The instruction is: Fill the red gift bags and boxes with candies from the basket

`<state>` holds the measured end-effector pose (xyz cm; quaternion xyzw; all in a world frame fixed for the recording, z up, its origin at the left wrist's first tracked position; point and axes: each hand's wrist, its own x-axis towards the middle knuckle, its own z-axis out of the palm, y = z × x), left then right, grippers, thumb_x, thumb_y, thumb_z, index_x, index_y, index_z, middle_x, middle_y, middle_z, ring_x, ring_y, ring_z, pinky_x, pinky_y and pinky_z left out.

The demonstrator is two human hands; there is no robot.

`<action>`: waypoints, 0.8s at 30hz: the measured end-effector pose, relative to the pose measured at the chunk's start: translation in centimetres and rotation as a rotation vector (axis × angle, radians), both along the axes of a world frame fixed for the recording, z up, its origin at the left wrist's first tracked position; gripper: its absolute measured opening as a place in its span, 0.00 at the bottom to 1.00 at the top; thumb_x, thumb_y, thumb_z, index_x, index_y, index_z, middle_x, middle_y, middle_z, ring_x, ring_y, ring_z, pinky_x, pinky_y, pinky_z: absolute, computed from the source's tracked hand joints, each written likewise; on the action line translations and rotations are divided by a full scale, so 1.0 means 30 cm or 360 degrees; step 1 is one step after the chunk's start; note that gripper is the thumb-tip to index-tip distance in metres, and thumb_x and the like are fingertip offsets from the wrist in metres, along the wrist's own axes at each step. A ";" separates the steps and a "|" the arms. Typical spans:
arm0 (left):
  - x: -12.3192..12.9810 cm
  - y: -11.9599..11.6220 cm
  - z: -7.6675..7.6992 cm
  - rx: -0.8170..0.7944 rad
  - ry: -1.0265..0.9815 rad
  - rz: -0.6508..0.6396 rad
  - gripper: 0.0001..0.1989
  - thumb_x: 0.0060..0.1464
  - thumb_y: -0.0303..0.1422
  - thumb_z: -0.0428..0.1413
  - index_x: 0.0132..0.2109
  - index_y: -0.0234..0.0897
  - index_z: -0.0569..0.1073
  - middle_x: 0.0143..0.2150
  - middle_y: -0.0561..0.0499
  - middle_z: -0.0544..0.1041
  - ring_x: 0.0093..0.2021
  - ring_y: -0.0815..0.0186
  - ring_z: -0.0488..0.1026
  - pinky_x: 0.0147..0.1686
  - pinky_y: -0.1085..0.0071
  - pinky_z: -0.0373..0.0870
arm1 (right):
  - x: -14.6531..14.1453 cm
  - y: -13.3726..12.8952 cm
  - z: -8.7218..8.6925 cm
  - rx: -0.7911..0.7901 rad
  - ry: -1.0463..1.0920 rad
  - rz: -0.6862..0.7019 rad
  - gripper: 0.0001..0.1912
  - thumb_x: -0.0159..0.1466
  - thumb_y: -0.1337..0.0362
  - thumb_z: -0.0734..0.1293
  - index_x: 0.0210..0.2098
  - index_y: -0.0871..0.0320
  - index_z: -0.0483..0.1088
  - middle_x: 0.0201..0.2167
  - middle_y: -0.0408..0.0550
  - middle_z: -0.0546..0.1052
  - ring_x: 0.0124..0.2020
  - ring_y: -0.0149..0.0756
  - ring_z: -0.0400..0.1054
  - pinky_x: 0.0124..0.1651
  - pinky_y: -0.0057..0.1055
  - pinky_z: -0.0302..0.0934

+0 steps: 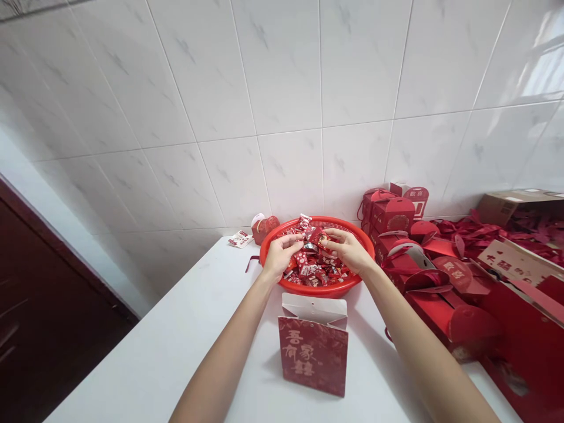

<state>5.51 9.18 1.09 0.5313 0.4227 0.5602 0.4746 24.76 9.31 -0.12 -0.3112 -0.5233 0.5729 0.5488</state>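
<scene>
A red plastic basket [366,236] heaped with wrapped candies [312,271] sits against the tiled wall. Over its left part, my left hand [280,255] is closed, thumb and fingers pinched at a red-wrapped candy [304,237]. My right hand [349,250] reaches in from the other side, its fingertips closed on another dark red candy [318,236]. Both hands are close together above the heap. Directly in front of the basket, between my forearms, stands a dark red paper gift box [314,358] with gold characters. Its white inner flap is raised and its top is open.
Several folded red gift boxes [393,215] are stacked to the right, beside my right forearm. Behind them lie a heap of red ribbons [469,235] and a cardboard box [520,205]. A small red pouch [265,228] and a printed card [241,238] rest left of the basket on the white table [176,335].
</scene>
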 end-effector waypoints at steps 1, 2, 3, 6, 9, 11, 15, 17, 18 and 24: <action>0.002 -0.003 0.002 -0.0003 -0.0011 0.0003 0.16 0.40 0.33 0.70 0.39 0.34 0.83 0.41 0.46 0.83 0.46 0.58 0.78 0.52 0.61 0.73 | 0.002 0.002 -0.003 0.0004 0.0002 -0.0010 0.23 0.46 0.56 0.80 0.39 0.56 0.77 0.40 0.46 0.80 0.38 0.36 0.74 0.39 0.31 0.71; 0.004 -0.005 0.006 -0.0018 -0.0011 -0.0006 0.16 0.40 0.34 0.70 0.40 0.34 0.82 0.42 0.46 0.83 0.46 0.58 0.78 0.52 0.61 0.73 | 0.003 0.003 -0.006 0.0011 0.0004 -0.0018 0.23 0.47 0.56 0.80 0.40 0.56 0.77 0.41 0.46 0.80 0.37 0.36 0.74 0.38 0.31 0.71; 0.006 -0.008 0.010 -0.0045 -0.0004 -0.0027 0.16 0.41 0.35 0.70 0.39 0.35 0.82 0.42 0.46 0.82 0.46 0.58 0.78 0.51 0.61 0.73 | 0.005 0.004 -0.008 0.0023 0.0007 -0.0025 0.23 0.47 0.56 0.80 0.41 0.56 0.78 0.41 0.46 0.80 0.37 0.36 0.74 0.38 0.32 0.70; 0.011 -0.016 0.022 -0.0161 0.0041 -0.0181 0.14 0.43 0.38 0.70 0.36 0.34 0.81 0.42 0.46 0.82 0.43 0.60 0.78 0.48 0.62 0.74 | 0.007 0.004 -0.008 0.0079 0.0025 -0.0037 0.22 0.49 0.56 0.79 0.42 0.55 0.78 0.43 0.47 0.81 0.39 0.38 0.75 0.40 0.33 0.70; 0.012 -0.020 0.024 -0.0187 0.0015 -0.0306 0.17 0.39 0.40 0.71 0.34 0.34 0.81 0.38 0.48 0.81 0.38 0.63 0.77 0.42 0.66 0.74 | 0.005 -0.002 0.000 0.0126 0.0035 -0.0037 0.21 0.49 0.57 0.79 0.41 0.55 0.79 0.43 0.46 0.81 0.41 0.39 0.75 0.43 0.34 0.70; 0.011 -0.022 0.023 -0.0146 -0.0020 -0.0298 0.18 0.36 0.41 0.72 0.33 0.33 0.81 0.35 0.49 0.81 0.34 0.66 0.75 0.37 0.70 0.73 | 0.004 -0.008 0.007 0.0138 0.0040 -0.0030 0.20 0.48 0.58 0.79 0.40 0.55 0.79 0.42 0.46 0.81 0.41 0.39 0.75 0.44 0.34 0.70; 0.009 -0.024 0.023 -0.0128 -0.0025 -0.0225 0.20 0.34 0.43 0.72 0.32 0.33 0.81 0.33 0.49 0.81 0.30 0.67 0.73 0.34 0.70 0.71 | 0.000 -0.012 0.012 0.0150 0.0051 -0.0018 0.20 0.48 0.58 0.79 0.39 0.55 0.79 0.43 0.46 0.81 0.42 0.39 0.75 0.44 0.33 0.71; 0.007 -0.025 0.026 -0.0120 -0.0027 -0.0188 0.20 0.34 0.44 0.71 0.32 0.33 0.81 0.33 0.48 0.81 0.31 0.66 0.73 0.35 0.69 0.71 | -0.002 -0.012 0.012 0.0154 0.0057 -0.0016 0.20 0.48 0.57 0.79 0.40 0.55 0.79 0.43 0.46 0.81 0.43 0.40 0.75 0.44 0.34 0.71; 0.006 -0.025 0.027 -0.0105 -0.0037 -0.0173 0.20 0.34 0.44 0.71 0.31 0.33 0.81 0.33 0.48 0.81 0.31 0.66 0.73 0.36 0.68 0.71 | -0.003 -0.012 0.013 0.0154 0.0063 -0.0013 0.20 0.48 0.57 0.79 0.40 0.55 0.79 0.43 0.46 0.81 0.43 0.41 0.75 0.44 0.34 0.71; 0.000 -0.025 0.022 -0.0022 -0.0105 -0.0134 0.19 0.35 0.43 0.71 0.31 0.34 0.81 0.31 0.51 0.79 0.28 0.69 0.71 0.37 0.69 0.71 | -0.006 -0.029 0.029 0.0131 0.0087 0.0031 0.21 0.47 0.56 0.80 0.39 0.55 0.78 0.42 0.46 0.81 0.42 0.40 0.75 0.43 0.34 0.72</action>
